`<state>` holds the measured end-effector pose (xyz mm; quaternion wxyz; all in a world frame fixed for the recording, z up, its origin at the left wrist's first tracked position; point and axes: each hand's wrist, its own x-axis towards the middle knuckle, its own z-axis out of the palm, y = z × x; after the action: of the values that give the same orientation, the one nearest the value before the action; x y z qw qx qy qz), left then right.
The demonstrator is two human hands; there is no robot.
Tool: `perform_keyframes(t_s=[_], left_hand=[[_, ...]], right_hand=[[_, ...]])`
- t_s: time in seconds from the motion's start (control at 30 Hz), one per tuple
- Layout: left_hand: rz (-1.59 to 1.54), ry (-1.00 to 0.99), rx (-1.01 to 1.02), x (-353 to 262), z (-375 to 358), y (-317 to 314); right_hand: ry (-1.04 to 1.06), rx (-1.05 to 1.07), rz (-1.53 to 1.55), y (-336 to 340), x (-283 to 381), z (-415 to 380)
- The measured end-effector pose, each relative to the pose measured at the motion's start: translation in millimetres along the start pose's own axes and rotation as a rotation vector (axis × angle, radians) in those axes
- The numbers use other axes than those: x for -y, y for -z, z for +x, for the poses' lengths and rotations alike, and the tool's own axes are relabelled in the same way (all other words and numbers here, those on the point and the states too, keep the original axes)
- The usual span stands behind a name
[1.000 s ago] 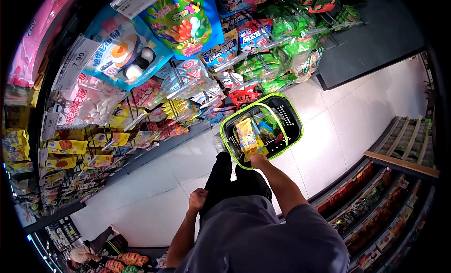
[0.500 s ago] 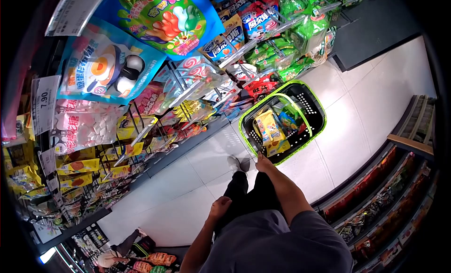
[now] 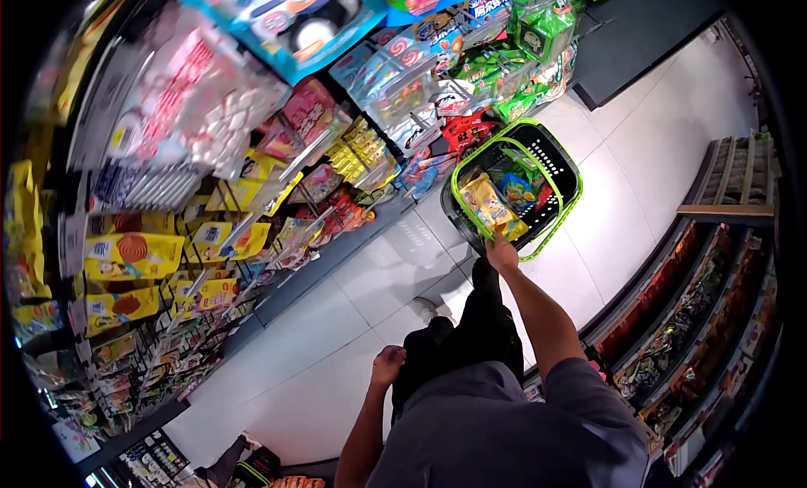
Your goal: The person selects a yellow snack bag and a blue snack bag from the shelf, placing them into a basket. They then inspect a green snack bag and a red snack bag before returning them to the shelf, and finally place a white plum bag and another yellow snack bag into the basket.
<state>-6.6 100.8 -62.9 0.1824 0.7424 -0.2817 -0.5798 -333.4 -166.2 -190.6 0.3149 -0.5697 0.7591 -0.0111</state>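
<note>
My right hand [image 3: 502, 251] is wrapped round the near side of a black basket with a green rim [image 3: 575, 204]. Inside the basket lie a yellow packet [image 3: 485, 202] and a blue and green packet [image 3: 517, 190]. At my left side, near my dark trousers, hangs my left hand [image 3: 387, 364], its fingers loosely curled; whether they hold anything is too small to make out.
Racks of bagged sweets, with yellow packets [image 3: 134, 257] and a white and pink bag [image 3: 202, 101], line the left. Low shelves [image 3: 672, 337] run along the right. A dark plinth [image 3: 639, 47] stands ahead on the tiled floor [image 3: 328, 299].
The racks have shifted in view and the yellow packets look nearer. My right hand and the basket have moved slightly; the basket's handle now leans the other way. My legs have stepped.
</note>
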Motion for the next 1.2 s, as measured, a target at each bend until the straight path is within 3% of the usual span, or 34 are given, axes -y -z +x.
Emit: perform_keyframes(t_s=[0.13, 0.3, 0.33, 0.47, 0.53, 0.77, 0.9, 1.2], left_hand=[[-0.066, -0.032, -0.085, 93.3, -18.2, 46.9], [-0.231, 0.163, -0.238, 174.2, -72.4, 94.3], [-0.261, 0.198, -0.257, 187.0, -84.1, 100.8], [-0.319, 0.293, -0.296, 224.9, -118.9, 116.8], [-0.437, 0.419, -0.312, 232.4, -131.9, 121.6], [-0.499, 0.276, -0.335, 222.3, -126.5, 125.2], [-0.598, 0.234, -0.363, 205.5, -112.5, 130.7], [-0.719, 0.275, -0.368, 228.4, -88.6, 160.0]], right_hand=[[-0.001, -0.165, -0.052, 35.0, 4.5, -17.1], [0.066, -0.143, -0.101, 62.7, -5.8, -6.9], [0.160, -0.235, -0.080, 66.8, -2.8, -12.4], [0.159, -0.171, -0.031, 67.8, 10.9, -40.1], [0.180, -0.134, -0.007, 65.1, 23.1, -58.8], [0.293, -0.127, 0.097, 30.1, 51.1, -92.0], [0.320, -0.070, 0.008, 10.7, 69.0, -111.5], [0.288, 0.076, -0.163, -27.9, 126.9, -164.5]])
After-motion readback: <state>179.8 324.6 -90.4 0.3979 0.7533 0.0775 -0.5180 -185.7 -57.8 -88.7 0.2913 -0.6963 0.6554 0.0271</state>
